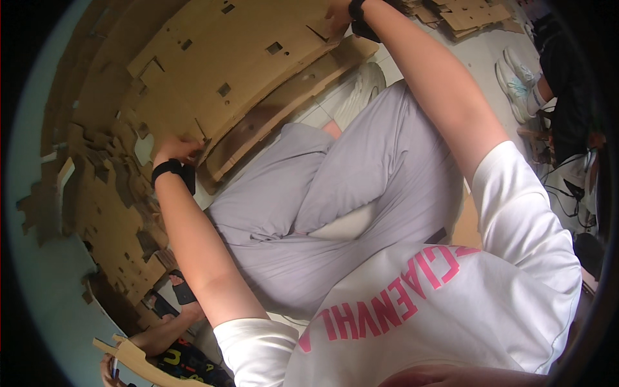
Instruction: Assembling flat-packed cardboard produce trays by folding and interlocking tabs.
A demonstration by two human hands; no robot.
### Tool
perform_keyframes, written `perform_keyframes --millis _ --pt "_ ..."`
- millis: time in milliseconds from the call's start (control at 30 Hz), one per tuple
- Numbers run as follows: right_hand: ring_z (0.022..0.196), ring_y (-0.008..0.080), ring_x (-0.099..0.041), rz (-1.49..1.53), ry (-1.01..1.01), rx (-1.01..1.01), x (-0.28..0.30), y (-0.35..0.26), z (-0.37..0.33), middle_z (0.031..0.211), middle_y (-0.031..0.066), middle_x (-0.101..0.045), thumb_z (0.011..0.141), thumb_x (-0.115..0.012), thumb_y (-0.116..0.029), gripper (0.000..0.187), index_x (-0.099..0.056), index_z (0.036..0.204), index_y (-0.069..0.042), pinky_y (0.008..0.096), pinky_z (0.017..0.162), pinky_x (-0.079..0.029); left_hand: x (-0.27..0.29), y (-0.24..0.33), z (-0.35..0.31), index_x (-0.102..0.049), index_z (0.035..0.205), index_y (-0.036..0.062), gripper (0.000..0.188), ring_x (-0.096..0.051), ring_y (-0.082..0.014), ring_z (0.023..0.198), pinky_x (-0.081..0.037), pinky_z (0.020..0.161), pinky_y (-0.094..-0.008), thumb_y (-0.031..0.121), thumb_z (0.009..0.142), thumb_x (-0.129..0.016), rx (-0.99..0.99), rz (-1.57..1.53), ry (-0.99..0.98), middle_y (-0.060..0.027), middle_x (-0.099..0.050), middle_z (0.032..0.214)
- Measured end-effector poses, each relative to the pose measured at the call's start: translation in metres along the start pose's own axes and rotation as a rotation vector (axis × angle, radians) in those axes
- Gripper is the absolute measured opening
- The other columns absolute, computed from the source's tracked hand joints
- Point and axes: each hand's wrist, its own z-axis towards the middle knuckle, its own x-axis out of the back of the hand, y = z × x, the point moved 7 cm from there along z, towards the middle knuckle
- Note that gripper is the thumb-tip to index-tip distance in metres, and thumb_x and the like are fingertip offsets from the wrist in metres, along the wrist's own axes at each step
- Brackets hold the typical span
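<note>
Left hand (173, 149) pinches the near-left corner of the flat die-cut cardboard sheet (219, 71), fingers closed on its edge, stacked cardboard blanks (103, 193) just beside it on the left. The sheet's long axis runs from that corner up and right across the lap to the right hand (338, 16), which grips the far corner near the frame's top edge; fingers mostly hidden, look clamped. Both hands touch it, left one nearer the body.

Brown cardboard sheet (213, 71), pale lilac-grey trousers (348, 187), white shirt (451, 309) with pink lettering, black wristbands (169, 169).
</note>
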Motion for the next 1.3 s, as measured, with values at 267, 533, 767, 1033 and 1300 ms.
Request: perform_keyframes --millis 267,533,767,1033,1300 --pt "0.105 0.0333 -0.071 -0.101 -0.012 -0.146 -0.029 0.046 0.013 0.111 0.0191 -0.074 0.083 -0.071 -0.043 0.044 -0.079 0.106 -0.006 0.0424 0.094 -0.055 -0.048 -0.033 0.015 -0.071 0.095 -0.0035 0.038 -0.067 -0.0263 0.07 -0.052 0.066 -0.0425 0.028 0.08 -0.088 0.218 -0.047 -0.369 -0.0132 -0.072 0.087" --pt "0.107 0.032 -0.071 -0.106 0.034 -0.158 -0.034 0.041 0.026 0.114 0.0186 -0.074 0.075 -0.079 -0.042 0.049 -0.078 0.109 -0.006 0.0414 0.095 -0.055 -0.046 -0.091 0.034 -0.069 0.097 -0.0007 0.044 -0.066 -0.0226 0.064 -0.053 0.063 -0.0366 0.04 0.086 -0.081 0.468 -0.298 -0.255 -0.0141 -0.073 0.08" --pt "0.108 0.0308 -0.071 -0.115 0.068 -0.161 -0.032 0.039 0.035 0.117 0.0183 -0.073 0.068 -0.086 -0.04 0.055 -0.077 0.111 -0.006 0.0405 0.096 -0.056 -0.036 -0.117 0.078 -0.059 0.122 -0.0036 0.077 -0.071 -0.0259 0.071 -0.05 0.064 -0.0363 0.06 0.084 -0.078 0.197 -0.366 -0.159 -0.0152 -0.071 0.106" --pt "0.11 0.0303 -0.07 -0.011 0.086 -0.156 -0.032 0.045 0.04 0.119 0.0182 -0.073 0.063 -0.09 -0.044 0.068 -0.075 0.119 -0.007 0.0391 0.095 -0.057 -0.057 -0.11 0.089 -0.047 0.134 -0.0049 0.064 -0.071 -0.0302 0.095 -0.06 0.073 -0.0357 0.046 0.099 -0.064 0.303 -1.192 -0.233 -0.019 -0.068 0.111" --pt "0.082 0.0262 -0.073 0.27 0.105 -0.081 -0.064 0.07 0.081 0.099 0.0122 -0.076 0.063 -0.092 -0.049 0.072 -0.073 0.106 0.006 0.0371 0.07 -0.062 -0.038 -0.048 0.049 -0.052 0.125 -0.0011 0.033 -0.063 -0.0297 0.113 -0.06 0.095 -0.0417 0.015 0.097 -0.059 0.228 -1.463 -0.099 -0.0192 -0.059 0.124"
